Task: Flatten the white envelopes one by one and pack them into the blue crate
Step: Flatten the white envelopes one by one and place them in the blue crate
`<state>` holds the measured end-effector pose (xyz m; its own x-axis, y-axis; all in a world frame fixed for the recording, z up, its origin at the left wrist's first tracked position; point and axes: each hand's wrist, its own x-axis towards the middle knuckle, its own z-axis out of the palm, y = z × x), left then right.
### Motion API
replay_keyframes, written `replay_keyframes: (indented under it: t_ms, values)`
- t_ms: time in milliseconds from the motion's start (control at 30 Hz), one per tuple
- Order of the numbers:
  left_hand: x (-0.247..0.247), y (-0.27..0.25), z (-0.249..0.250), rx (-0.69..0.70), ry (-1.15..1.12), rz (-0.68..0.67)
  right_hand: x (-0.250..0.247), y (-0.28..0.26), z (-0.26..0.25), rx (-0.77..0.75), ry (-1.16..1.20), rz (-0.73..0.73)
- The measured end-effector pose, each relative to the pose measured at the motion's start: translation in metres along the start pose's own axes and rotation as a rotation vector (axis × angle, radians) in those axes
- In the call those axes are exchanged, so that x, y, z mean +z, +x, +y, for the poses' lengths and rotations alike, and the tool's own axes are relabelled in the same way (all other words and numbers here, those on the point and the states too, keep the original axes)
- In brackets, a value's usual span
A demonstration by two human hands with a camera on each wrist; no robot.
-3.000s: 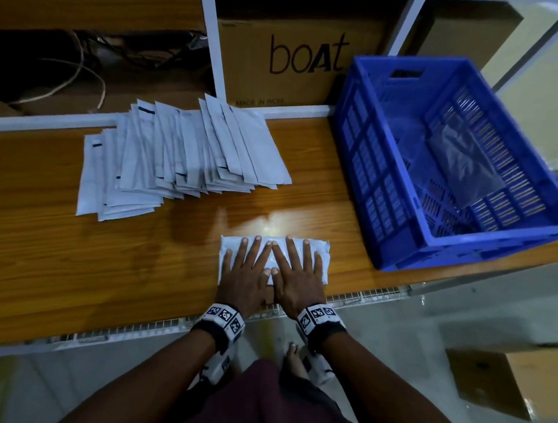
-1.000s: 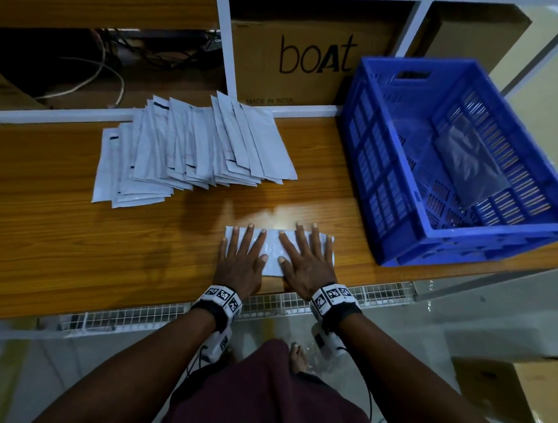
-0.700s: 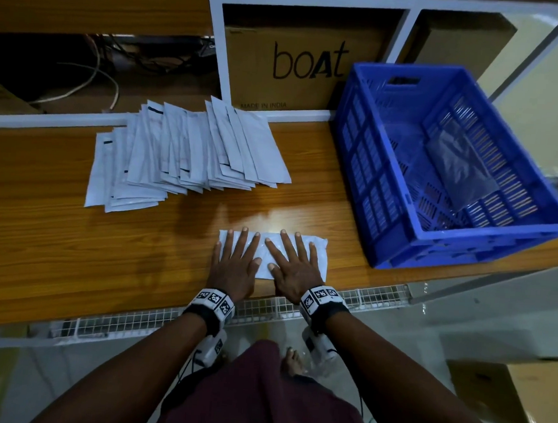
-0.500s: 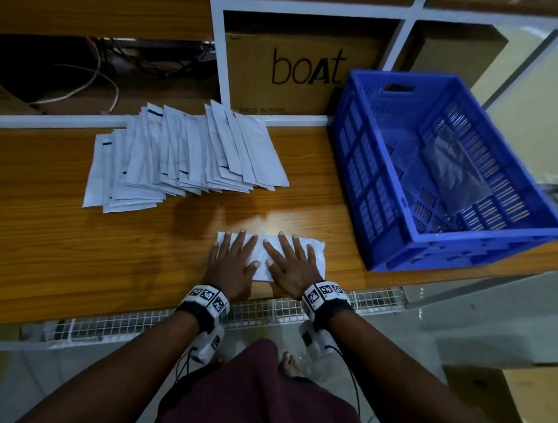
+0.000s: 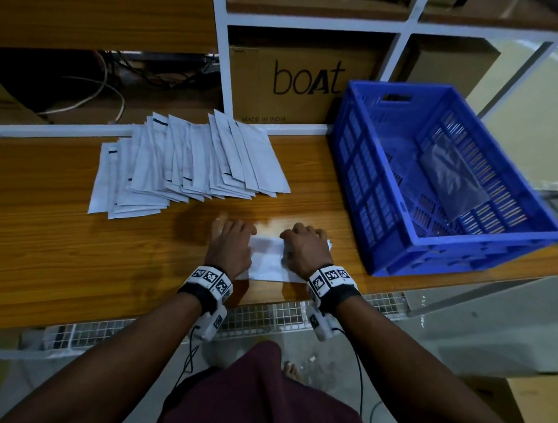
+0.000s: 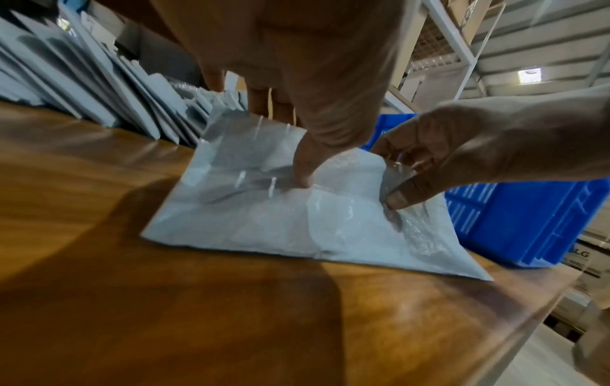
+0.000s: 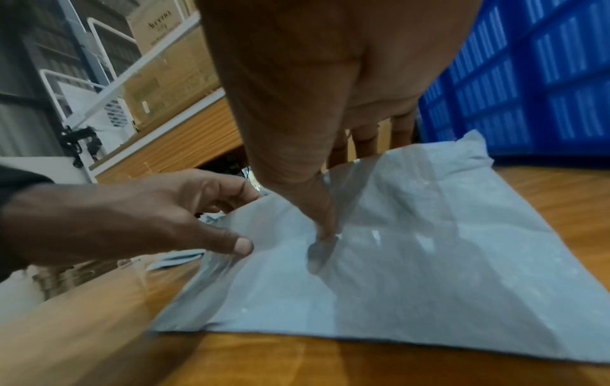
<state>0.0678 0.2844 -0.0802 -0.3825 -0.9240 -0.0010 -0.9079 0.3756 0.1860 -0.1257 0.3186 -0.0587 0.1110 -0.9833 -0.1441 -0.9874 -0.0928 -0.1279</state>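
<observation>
A white envelope (image 5: 268,259) lies near the front edge of the wooden shelf. My left hand (image 5: 231,244) is on its left end and my right hand (image 5: 304,249) on its right end. In the left wrist view the envelope (image 6: 280,222) is crinkled; my left thumb presses its top and my fingers curl at the far edge. In the right wrist view my right thumb presses the envelope (image 7: 429,274) the same way, fingers hooked over its far edge. The blue crate (image 5: 364,184) stands just right of my right hand, with a grey flat envelope (image 5: 452,179) lying inside it.
A fanned stack of white envelopes (image 5: 192,166) lies at the back left of the shelf. A cardboard box (image 5: 299,78) marked "boat" sits behind, within a white rack frame. A wire mesh strip (image 5: 264,318) runs along the shelf's front edge.
My hands were flat and side by side at the envelope's middle. They have slid apart to its two ends, and the fingers now curl at the far edge.
</observation>
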Motion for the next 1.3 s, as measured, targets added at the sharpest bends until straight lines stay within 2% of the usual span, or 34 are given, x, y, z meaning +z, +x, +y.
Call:
replay_keyframes:
  t_ms: [133,200,300,367,433,533,600,700,833,967,1300]
  values:
    - [-0.021,0.011,0.004,0.003,-0.099,0.12,-0.024,0.006,0.0,-0.033,0.023,0.151]
    - [-0.029,0.013,0.007,0.024,-0.078,0.165,-0.029,0.006,-0.001,-0.057,0.045,0.234]
    - [-0.03,0.006,0.013,0.048,-0.014,0.147,-0.018,-0.001,-0.008,-0.075,0.004,0.292]
    - [-0.019,-0.003,0.013,0.065,-0.001,0.06,0.004,-0.009,-0.011,-0.075,-0.014,0.233]
    - [-0.003,-0.012,0.009,0.086,-0.017,-0.022,0.025,-0.02,-0.011,-0.065,-0.017,0.099]
    - [0.02,-0.025,0.005,0.154,-0.143,-0.069,0.044,-0.036,-0.011,-0.035,0.032,-0.047]
    - [0.031,-0.027,0.006,0.17,-0.177,-0.092,0.045,-0.042,-0.012,-0.021,0.12,-0.036]
    - [0.043,-0.021,0.01,0.09,-0.157,-0.139,0.046,-0.043,-0.008,0.029,0.25,0.011]
    - [0.063,-0.017,0.011,0.029,-0.069,-0.254,0.054,-0.034,0.0,0.035,0.212,0.012]
    - [0.067,-0.019,0.011,0.026,-0.058,-0.256,0.068,-0.027,0.006,0.055,0.154,-0.088]
    - [0.052,-0.003,0.014,0.027,-0.047,-0.214,0.083,-0.023,0.005,0.103,0.177,-0.077]
